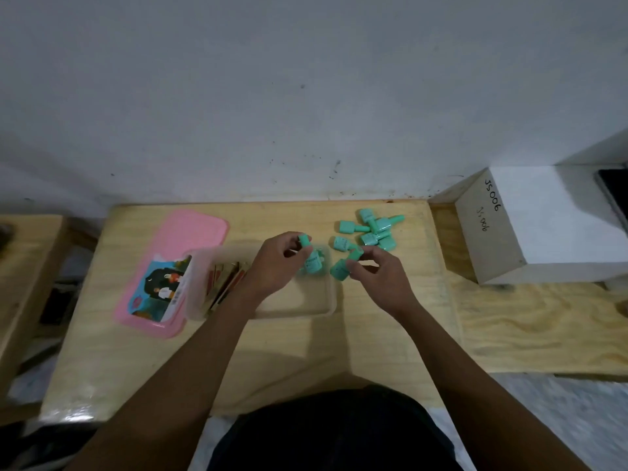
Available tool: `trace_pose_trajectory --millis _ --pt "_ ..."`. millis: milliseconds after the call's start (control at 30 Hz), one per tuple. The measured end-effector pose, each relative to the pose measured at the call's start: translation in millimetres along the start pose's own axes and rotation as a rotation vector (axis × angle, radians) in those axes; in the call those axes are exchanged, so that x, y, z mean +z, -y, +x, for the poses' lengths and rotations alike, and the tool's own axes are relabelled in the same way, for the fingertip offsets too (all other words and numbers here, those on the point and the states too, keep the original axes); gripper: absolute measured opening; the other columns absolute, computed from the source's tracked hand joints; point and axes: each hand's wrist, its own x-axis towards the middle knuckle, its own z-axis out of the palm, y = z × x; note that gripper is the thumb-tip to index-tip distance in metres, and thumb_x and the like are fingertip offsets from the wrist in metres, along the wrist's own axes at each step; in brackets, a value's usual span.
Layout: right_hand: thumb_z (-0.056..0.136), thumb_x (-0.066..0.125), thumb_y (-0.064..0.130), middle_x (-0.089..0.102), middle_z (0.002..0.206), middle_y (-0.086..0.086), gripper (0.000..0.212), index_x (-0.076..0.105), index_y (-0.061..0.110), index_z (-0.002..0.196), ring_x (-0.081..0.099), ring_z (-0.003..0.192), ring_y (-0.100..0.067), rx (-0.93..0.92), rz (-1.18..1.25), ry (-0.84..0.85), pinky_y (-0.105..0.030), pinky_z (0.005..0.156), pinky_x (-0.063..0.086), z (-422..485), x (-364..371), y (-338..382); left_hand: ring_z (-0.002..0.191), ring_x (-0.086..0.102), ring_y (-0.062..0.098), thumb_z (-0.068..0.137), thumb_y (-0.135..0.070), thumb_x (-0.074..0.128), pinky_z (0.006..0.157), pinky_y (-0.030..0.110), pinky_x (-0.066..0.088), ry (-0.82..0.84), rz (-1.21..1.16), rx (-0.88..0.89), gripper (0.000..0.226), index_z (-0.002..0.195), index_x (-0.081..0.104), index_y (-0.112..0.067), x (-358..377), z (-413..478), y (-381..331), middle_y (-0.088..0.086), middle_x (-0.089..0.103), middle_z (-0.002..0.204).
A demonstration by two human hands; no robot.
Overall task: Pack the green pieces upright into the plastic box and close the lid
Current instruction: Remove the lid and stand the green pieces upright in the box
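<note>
Head view: left hand pinches one green piece over the plastic box; right hand grips a second green piece beside its rim; roughly six loose pieces lie on the bench.

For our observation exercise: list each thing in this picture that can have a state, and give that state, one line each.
Box: open.
Lid: off, flat on the table, left of the box.
Left hand: grips first green piece, upright, over the box.
Right hand: grips second green piece at the box's right edge.
Loose green pieces: lying on the table, unpacked.
</note>
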Motion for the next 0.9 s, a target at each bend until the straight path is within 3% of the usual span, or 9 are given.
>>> trace_pose_trajectory --millis 100,200,267,367,467,567,700,800,900 --pt "0.085 0.073 0.020 0.070 0.100 0.007 0.021 0.066 0.018 0.105 0.068 0.089 -0.003 -0.083 -0.177 0.016 -0.019 0.077 0.055 3.9 18.1 -1.5 0.071 0.059 0.010 0.087 -0.018 0.065 0.063 0.012 0.046 -0.062 0.062 0.043 0.021 0.107 0.061 -0.014 -12.0 -6.7 9.2 0.003 0.070 0.087" --pt "0.080 0.075 0.029 0.068 0.093 0.014 0.021 0.064 0.028 0.098 0.063 0.087 0.000 -0.146 -0.389 0.008 -0.021 0.075 0.050 8.9 33.8 -6.5 0.071 0.058 0.013 0.086 -0.019 0.066 0.061 0.014 0.046 -0.081 0.078 0.053 0.021 0.104 0.058 -0.014 -19.6 -12.0 20.6 0.004 0.070 0.082" --pt "0.079 0.074 0.034 0.067 0.089 0.016 0.020 0.066 0.029 0.097 0.061 0.085 -0.004 -0.191 -0.589 0.022 -0.027 0.073 0.049 10.3 39.7 -6.8 0.069 0.057 0.011 0.086 -0.021 0.067 0.061 0.018 0.045 -0.078 0.088 0.049 0.019 0.101 0.057 -0.016 -21.7 -14.9 27.2 -0.001 0.070 0.078" --pt "0.080 0.069 0.037 0.072 0.087 0.009 0.023 0.071 0.026 0.100 0.060 0.088 -0.016 -0.353 -0.895 0.056 -0.033 0.076 0.048 15.2 46.6 -6.0 0.057 0.050 0.002 0.085 -0.021 0.067 0.053 0.012 0.040 -0.079 0.124 0.054 0.017 0.097 0.054 -0.018 -20.3 -17.3 35.6 -0.009 0.065 0.068" --pt "0.081 0.063 0.039 0.072 0.088 0.001 0.024 0.072 0.027 0.099 0.059 0.092 -0.021 -0.429 -1.118 0.100 -0.035 0.080 0.042 20.0 53.4 -5.3 0.059 0.053 0.006 0.085 -0.019 0.067 0.051 0.006 0.038 -0.069 0.154 0.045 0.018 0.096 0.053 -0.018 -17.0 -17.5 43.2 -0.012 0.064 0.069" --pt "0.080 0.067 0.033 0.069 0.092 -0.002 0.021 0.075 0.022 0.094 0.059 0.094 -0.025 -0.482 -1.198 0.096 -0.039 0.079 0.044 21.4 56.4 -5.7 0.074 0.063 0.014 0.084 -0.019 0.069 0.057 0.009 0.044 -0.061 0.218 0.044 0.016 0.095 0.058 -0.019 -13.6 -16.4 51.5 -0.008 0.066 0.081" --pt "0.079 0.070 0.034 0.065 0.090 -0.001 0.019 0.077 0.023 0.092 0.059 0.091 -0.024 -0.456 -1.255 0.037 -0.039 0.076 0.045 24.9 53.9 -7.2 0.083 0.065 0.020 0.083 -0.021 0.069 0.074 0.031 0.052 -0.030 0.256 0.031 0.015 0.096 0.063 -0.020 -7.1 -14.4 64.0 -0.004 0.069 0.091" --pt "0.082 0.068 0.036 0.065 0.096 0.000 0.021 0.076 0.024 0.098 0.058 0.095 -0.022 -0.430 -1.247 0.008 -0.038 0.079 0.043 23.9 50.7 -8.5 0.082 0.064 0.020 0.082 -0.018 0.069 0.068 0.025 0.047 -0.036 0.269 0.038 0.019 0.101 0.066 -0.017 -0.6 -13.6 68.8 -0.003 0.069 0.095" --pt "0.085 0.065 0.039 0.065 0.102 0.001 0.027 0.074 0.025 0.106 0.056 0.100 -0.021 -0.393 -1.225 -0.001 -0.039 0.083 0.042 20.7 47.5 -8.0 0.083 0.062 0.016 0.082 -0.021 0.070 0.073 0.026 0.048 -0.058 0.289 0.036 0.025 0.107 0.067 -0.016 6.3 -12.2 71.6 0.000 0.067 0.102"
